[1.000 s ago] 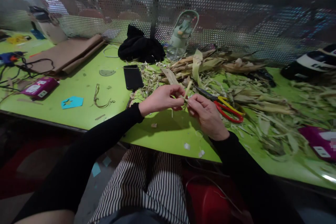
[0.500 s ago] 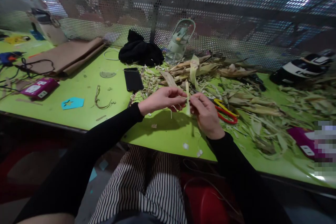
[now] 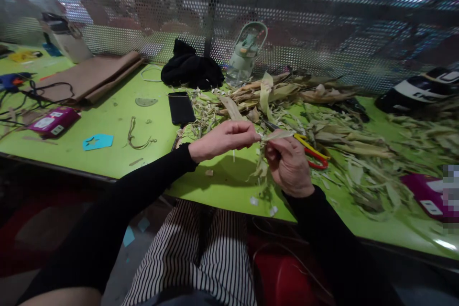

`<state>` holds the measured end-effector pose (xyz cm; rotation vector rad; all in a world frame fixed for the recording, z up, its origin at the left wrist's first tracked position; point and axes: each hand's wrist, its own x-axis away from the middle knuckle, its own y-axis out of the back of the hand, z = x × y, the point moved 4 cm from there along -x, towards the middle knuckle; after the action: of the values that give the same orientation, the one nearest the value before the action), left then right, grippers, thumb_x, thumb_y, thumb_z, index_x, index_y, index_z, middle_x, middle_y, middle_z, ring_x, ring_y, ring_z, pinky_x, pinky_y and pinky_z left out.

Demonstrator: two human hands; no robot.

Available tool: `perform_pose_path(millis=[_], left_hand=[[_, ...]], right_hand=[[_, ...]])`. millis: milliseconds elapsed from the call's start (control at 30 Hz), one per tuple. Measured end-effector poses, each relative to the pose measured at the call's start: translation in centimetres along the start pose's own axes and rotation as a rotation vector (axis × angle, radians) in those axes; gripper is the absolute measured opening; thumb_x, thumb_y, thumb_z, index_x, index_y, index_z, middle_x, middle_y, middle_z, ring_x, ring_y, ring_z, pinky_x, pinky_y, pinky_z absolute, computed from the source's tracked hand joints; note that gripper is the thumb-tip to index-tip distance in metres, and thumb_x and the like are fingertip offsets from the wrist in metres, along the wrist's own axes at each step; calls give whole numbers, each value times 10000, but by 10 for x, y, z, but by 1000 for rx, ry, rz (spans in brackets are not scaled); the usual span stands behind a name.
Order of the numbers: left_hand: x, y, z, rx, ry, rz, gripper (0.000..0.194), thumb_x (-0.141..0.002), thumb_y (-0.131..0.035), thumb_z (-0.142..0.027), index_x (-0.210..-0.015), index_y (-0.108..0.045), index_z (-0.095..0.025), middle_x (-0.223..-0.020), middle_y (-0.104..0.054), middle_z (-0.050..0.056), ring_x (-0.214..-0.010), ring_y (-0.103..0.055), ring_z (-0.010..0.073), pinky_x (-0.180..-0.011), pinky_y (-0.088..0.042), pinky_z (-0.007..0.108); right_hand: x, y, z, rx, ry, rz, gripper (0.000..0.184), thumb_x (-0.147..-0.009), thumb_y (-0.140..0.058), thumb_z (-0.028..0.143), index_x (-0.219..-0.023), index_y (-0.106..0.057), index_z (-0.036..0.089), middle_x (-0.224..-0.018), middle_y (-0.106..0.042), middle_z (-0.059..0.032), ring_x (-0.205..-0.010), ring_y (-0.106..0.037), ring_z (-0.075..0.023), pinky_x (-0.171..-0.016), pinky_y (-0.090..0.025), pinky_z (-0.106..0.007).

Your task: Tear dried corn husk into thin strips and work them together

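My left hand [image 3: 227, 138] is closed, its thumb and fingertips pinching a pale corn husk strip [image 3: 281, 135] near its left end. Close beside it, my right hand [image 3: 291, 165] has its fingers curled around the same strip, which lies across the fingertips and points right. Below the hands a frayed, knotted bit of husk [image 3: 261, 168] dangles over the table; whether it joins the strip I cannot tell. A tool with red and yellow handles [image 3: 317, 165] lies just right of my right hand, its front end partly hidden.
Dry corn husks [image 3: 297, 90] and shreds cover the green table's [image 3: 201, 177] back and right. Around them are a phone [image 3: 181, 108], black cloth [image 3: 191, 69], green bottle [image 3: 242, 62], dark bottle [image 3: 418, 88], purple power strip [image 3: 57, 121] and glue gun [image 3: 14, 80].
The husk strip has turned from upright to nearly level, pointing right. My right hand has shifted slightly right and down, and a frayed piece now hangs below the hands.
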<state>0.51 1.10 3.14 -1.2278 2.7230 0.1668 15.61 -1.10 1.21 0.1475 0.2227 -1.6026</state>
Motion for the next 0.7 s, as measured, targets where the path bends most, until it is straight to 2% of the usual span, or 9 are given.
perform_pose_path(millis=[167, 367, 467, 567, 700], left_hand=[[1, -2, -1, 7, -9, -22, 370, -861, -652, -470, -693, -503, -176, -647, -425, -44, -606, -376, 69, -600, -325, 242], [-2, 3, 7, 17, 11, -60, 346, -910, -621, -428, -716, -482, -178, -662, -436, -48, -607, -392, 66, -615, -340, 240], [-3, 5, 15, 49, 19, -47, 282, -942, -589, -443, -871, -563, -171, -818, -578, -10, -727, -517, 83, -680, -399, 241], [-5, 4, 21, 47, 22, -20, 320, -915, -632, -472, -996, -616, -163, -977, -640, 24, -877, -582, 108, -799, -451, 268], [-10, 1, 29, 41, 3, -20, 318, -864, -688, -444, -914, -632, -135, -898, -638, 20, -825, -580, 103, -830, -456, 292]], right_hand=[[1, 2, 3, 35, 2, -2, 383, -784, -707, 400, -584, -419, 245, -590, -352, 25, -504, -281, -116, -484, -260, -314], [-8, 5, -4, 75, 4, 12, 451, -812, -680, 493, -612, -360, 244, -592, -352, 35, -507, -317, -114, -471, -289, -291], [-12, 6, -6, 22, -46, 1, 450, -785, -702, 527, -623, -395, 240, -606, -381, 38, -517, -361, -105, -469, -326, -266], [-14, 8, -5, -23, -66, -22, 442, -769, -739, 545, -652, -445, 236, -621, -422, 41, -526, -396, -96, -475, -353, -244], [-12, 6, -6, 29, -63, 0, 452, -785, -739, 596, -674, -495, 232, -606, -461, 41, -521, -406, -93, -471, -342, -237]])
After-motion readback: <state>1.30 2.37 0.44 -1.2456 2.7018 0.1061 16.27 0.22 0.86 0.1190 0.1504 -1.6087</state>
